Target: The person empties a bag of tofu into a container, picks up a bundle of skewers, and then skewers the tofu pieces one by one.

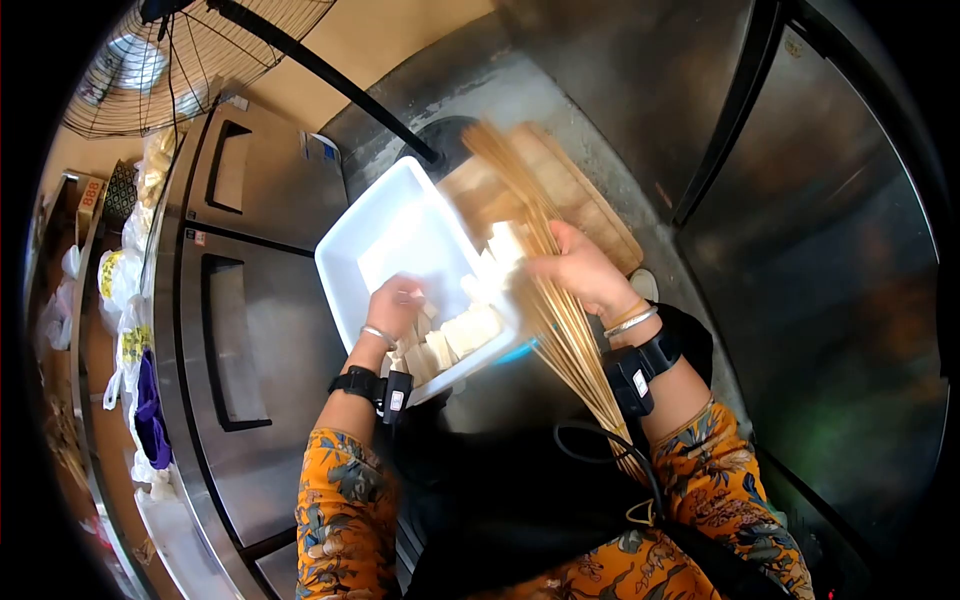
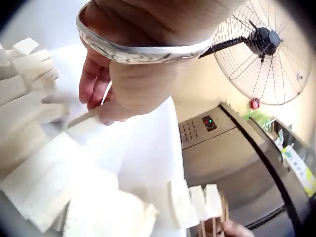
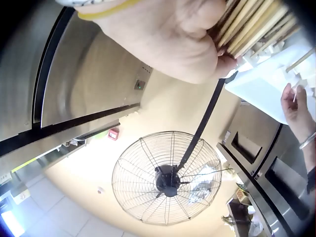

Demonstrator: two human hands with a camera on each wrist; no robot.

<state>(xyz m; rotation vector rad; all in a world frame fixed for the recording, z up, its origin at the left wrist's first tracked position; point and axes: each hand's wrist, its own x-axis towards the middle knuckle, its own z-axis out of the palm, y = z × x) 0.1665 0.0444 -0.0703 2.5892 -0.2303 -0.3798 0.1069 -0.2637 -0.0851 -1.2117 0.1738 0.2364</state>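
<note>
My right hand (image 1: 585,270) grips a thick bundle of long bamboo skewers (image 1: 572,345), slanting across the right rim of a white plastic tub (image 1: 345,235). White, tofu-like slices (image 2: 197,201) are threaded at the skewers' ends, beyond my right fingers. Inside the tub, my left hand (image 1: 397,305) pinches a flat white slice (image 2: 85,126) between thumb and fingers. More loose white slices (image 1: 468,330) lie piled along the tub's near side. In the right wrist view the bundle (image 3: 254,24) passes under my right thumb, and my left hand (image 3: 296,109) shows over the tub.
Behind the tub lies a wooden board (image 1: 600,200). A wire fan (image 3: 167,180) on a black pole stands at the back left. Steel cabinets flank both sides, with handled doors (image 1: 240,330) on the left. Shelves with bags (image 1: 125,280) line the far left.
</note>
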